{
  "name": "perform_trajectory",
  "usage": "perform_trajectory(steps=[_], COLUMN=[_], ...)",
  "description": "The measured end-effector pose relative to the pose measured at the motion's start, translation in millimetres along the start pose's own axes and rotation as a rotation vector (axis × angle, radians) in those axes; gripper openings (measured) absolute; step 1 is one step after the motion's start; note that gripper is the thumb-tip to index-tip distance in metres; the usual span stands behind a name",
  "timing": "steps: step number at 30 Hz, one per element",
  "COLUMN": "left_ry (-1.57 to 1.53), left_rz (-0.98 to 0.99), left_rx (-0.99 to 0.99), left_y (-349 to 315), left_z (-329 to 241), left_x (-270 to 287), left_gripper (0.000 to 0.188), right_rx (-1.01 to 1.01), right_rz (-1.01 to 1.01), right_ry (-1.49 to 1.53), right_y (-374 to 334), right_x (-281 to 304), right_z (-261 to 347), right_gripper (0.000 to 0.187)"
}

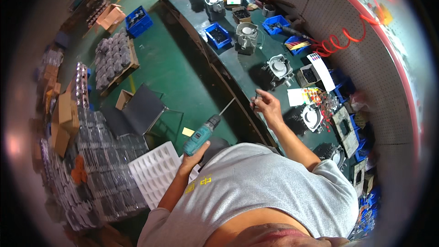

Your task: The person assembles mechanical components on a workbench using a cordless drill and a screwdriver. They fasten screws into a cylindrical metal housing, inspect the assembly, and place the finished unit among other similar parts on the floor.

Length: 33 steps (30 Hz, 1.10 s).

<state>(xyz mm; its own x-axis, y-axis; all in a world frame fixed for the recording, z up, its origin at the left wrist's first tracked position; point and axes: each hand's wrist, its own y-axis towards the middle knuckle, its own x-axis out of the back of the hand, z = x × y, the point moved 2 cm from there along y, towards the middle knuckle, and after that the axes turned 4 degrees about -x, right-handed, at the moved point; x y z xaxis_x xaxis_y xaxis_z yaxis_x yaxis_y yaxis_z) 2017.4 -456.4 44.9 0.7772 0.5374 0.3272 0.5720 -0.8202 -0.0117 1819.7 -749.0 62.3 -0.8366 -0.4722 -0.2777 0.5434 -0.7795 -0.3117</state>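
Note:
My left hand (195, 156) is wrapped round the grip of a teal cordless drill (200, 138). The drill's long thin bit (227, 106) points up and to the right, over the gap beside the bench. At the bench's edge my right hand (268, 109) is closed, with fingertips bent together around small dark pieces whose kind I cannot make out. Just beyond it on the bench lies a silver cast-metal housing (280, 67) with a round centre. A second metal housing (312, 118) sits to the right of my right forearm, apart from it.
The dark workbench (256, 59) carries more housings (247, 34), blue bins (218, 35) of small parts and a coiled red air hose (336, 43). On my left are a dark chair (141, 110), a white moulded tray (155, 171) and stacked grey parts (109, 169).

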Motion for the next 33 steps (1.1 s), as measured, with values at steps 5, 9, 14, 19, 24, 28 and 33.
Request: perform_trajectory(steps=[5,9,14,19,24,28,33], left_ry=[0.040,0.058,0.111,0.068,0.028,0.047,0.099], left_rz=[0.122,0.227,0.320,0.387,0.402,0.409,0.429], left_rx=[-0.040,0.001,-0.069,-0.109,-0.007,-0.027,-0.047], left_y=[111,204,333,442,501,519,528], left_z=[45,65,92,90,98,89,77], left_x=[45,94,156,185,181,168,151], left_gripper=[0.017,0.022,0.022,0.017,0.028,0.026,0.026], right_rx=[0.043,0.079,0.116,0.220,0.381,0.445,0.404], right_rz=[-0.117,-0.314,-0.480,-0.670,-0.717,-0.707,-0.642], right_ry=[0.076,0.105,0.102,0.048,-0.153,-0.416,-0.576], right_y=[109,175,232,259,316,371,406], right_x=[-30,-56,-98,-102,-87,-66,-53], right_z=[6,9,43,60,83,84,76], right_gripper=[0.037,0.033,0.025,0.025,0.027,0.021,0.019])
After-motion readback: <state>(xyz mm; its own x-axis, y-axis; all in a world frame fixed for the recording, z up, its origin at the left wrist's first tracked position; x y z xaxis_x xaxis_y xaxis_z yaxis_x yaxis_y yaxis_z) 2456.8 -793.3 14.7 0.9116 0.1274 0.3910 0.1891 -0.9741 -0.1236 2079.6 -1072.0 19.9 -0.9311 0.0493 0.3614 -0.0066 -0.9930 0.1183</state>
